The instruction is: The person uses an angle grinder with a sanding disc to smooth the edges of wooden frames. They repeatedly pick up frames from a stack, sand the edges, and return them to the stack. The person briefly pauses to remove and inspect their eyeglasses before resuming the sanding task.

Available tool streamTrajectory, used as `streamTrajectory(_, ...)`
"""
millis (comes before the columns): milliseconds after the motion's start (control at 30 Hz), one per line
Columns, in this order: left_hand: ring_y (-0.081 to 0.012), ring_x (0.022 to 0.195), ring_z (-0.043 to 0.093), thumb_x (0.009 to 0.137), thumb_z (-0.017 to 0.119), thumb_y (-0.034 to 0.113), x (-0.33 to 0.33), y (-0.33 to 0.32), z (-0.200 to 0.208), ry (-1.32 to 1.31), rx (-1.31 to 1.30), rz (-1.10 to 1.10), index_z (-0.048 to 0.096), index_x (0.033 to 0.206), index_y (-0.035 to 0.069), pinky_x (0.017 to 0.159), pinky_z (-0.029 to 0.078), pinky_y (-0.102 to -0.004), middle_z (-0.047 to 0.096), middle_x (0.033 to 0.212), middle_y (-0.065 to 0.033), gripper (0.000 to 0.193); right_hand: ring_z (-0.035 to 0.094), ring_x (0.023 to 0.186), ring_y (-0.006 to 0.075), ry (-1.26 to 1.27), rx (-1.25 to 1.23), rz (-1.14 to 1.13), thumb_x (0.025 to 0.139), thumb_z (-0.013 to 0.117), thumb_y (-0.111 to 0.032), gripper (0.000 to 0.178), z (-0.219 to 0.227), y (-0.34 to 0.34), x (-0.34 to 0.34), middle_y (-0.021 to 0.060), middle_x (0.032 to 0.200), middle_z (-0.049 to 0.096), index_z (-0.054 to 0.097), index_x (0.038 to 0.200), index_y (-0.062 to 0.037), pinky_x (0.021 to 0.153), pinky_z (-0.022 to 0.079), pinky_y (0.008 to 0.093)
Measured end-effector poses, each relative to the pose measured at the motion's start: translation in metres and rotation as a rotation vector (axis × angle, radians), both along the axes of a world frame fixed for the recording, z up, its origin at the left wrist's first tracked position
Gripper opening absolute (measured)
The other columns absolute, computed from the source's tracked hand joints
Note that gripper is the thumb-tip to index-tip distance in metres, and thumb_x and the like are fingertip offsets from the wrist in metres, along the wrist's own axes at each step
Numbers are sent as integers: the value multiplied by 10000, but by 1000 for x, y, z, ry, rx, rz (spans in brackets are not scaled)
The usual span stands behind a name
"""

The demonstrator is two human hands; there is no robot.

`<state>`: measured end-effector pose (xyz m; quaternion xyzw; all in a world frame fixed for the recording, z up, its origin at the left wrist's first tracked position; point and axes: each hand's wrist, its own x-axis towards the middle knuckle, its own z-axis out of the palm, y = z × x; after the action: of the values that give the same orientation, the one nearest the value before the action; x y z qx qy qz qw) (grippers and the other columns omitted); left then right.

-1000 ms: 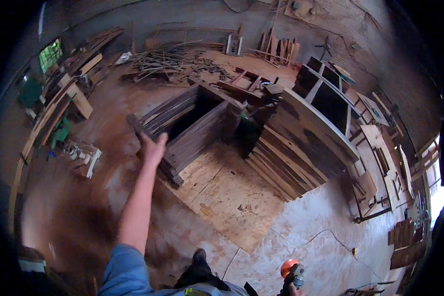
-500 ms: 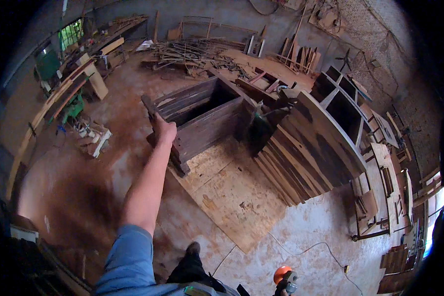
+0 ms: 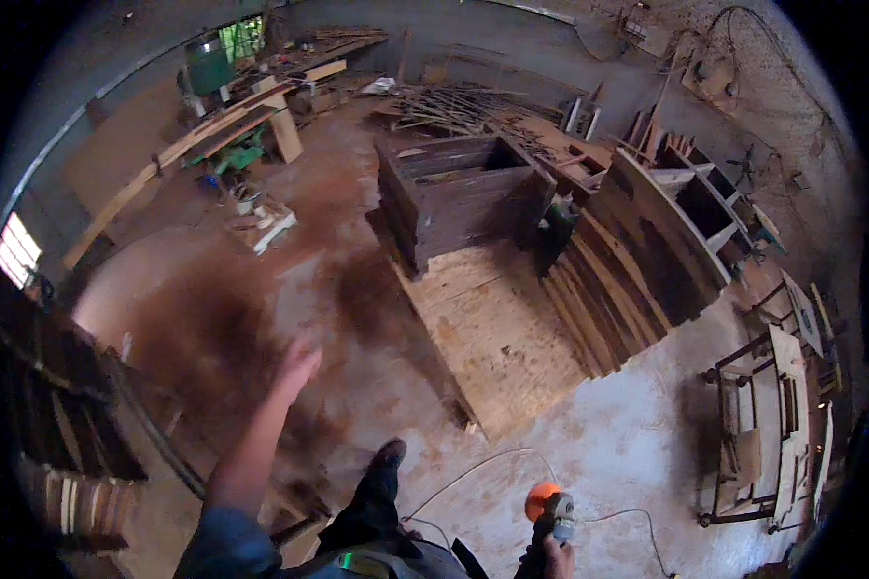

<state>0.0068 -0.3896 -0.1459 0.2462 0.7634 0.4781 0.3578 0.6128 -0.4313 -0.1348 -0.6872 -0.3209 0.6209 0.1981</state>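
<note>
My right hand [image 3: 558, 558] is wrapped round the body of an angle grinder [image 3: 562, 513] at the lower edge, with a round orange disc [image 3: 542, 501] at its head. My left hand [image 3: 301, 362] hangs over the stained floor, apart from anything. Motion smears its fingers, so their pose is unclear. Ahead, a dark, weathered wooden cabinet carcass [image 3: 473, 210] with an open top stands at the far end of a plywood sheet [image 3: 502, 338]. At the sheet's right side leans a row of dark-streaked wooden panels [image 3: 647, 241].
A cord [image 3: 637, 511] trails across the floor near the grinder. Framed units [image 3: 700, 207] stand behind the panels, and a wheeled rack [image 3: 734, 454] at the right. Scrap wood [image 3: 473, 106] lies along the back wall. Stacked boards [image 3: 87, 507] are at lower left, a long workbench [image 3: 164, 169] farther back.
My left hand has let go of the cabinet carcass and swung back toward me. The cabinet sits differently on the plywood. My view has turned left, and the grinder shows more fully.
</note>
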Motion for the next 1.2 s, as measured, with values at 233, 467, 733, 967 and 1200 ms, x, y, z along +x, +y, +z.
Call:
streamTrajectory(233,-157,641,584,820,606,68,1,-423,-87,-202,-29,560,607,1054,63,546,490,-320,604,758,-39,235,638,619,264,227,70,263,834,661,-388,515,-26,-2,-12,126,772,626,543,1092,41,598,553,387)
streamTrajectory(467,-287,749,639,833,625,172,29,-522,73,647,-181,753,622,1040,40,669,520,-364,666,848,-145,246,638,638,254,245,89,824,841,644,-425,520,-24,27,-150,122,780,635,564,1079,30,608,548,380)
streamTrajectory(733,-391,931,650,847,641,193,55,-553,225,1067,-399,852,562,1182,55,785,522,-465,670,989,-211,370,638,661,242,228,172,1152,849,625,-467,532,-16,16,-243,117,789,646,588,1065,18,621,541,372)
streamTrajectory(967,-403,968,627,815,695,206,-14,-681,313,1320,-719,1012,543,1239,66,831,516,-478,647,1073,-211,472,638,680,232,196,179,1270,856,608,-503,547,-17,-36,-302,113,797,655,609,1053,7,631,536,364)
streamTrajectory(1200,-365,1214,494,766,743,246,-110,-754,376,1422,-959,900,454,1347,28,995,445,-437,493,1347,-188,684,638,699,222,102,240,1216,863,591,-540,566,-8,-94,-320,110,805,664,630,1040,-4,642,530,357)
